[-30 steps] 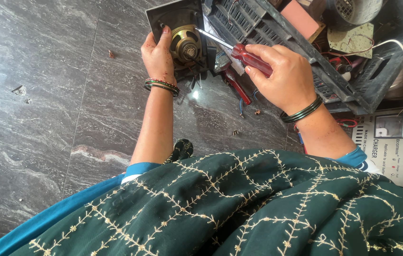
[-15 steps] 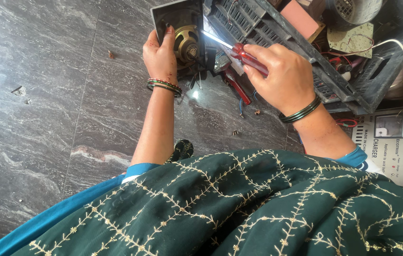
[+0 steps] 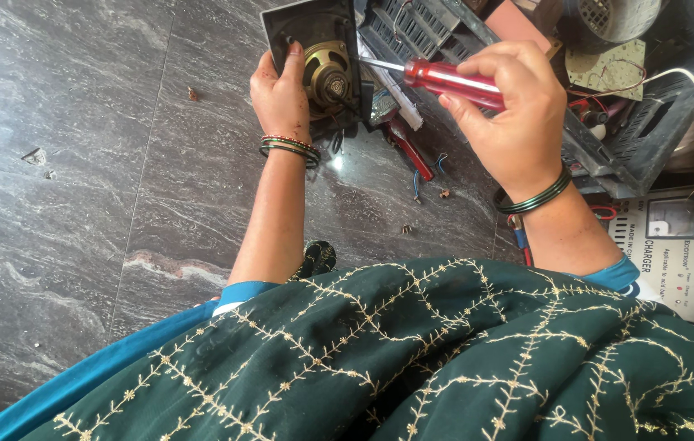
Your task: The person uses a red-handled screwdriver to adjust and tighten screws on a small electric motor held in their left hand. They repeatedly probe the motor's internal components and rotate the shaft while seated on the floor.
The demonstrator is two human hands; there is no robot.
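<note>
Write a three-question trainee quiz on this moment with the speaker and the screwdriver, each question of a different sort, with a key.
1. True or false: the left hand rests on the speaker panel, beside the brass-coloured speaker.
2. Which does the right hand hold?
A. pliers
B. a red-handled screwdriver
C. a circuit board
3. Fill in: the screwdriver's metal tip points toward the ____.

Key
1. True: the fingers lie over the panel's face next to the speaker.
2. B: the hand's grip is closed round the red handle, shaft pointing left.
3. Speaker: whether the tip touches a screw cannot be told from the head view.
</note>
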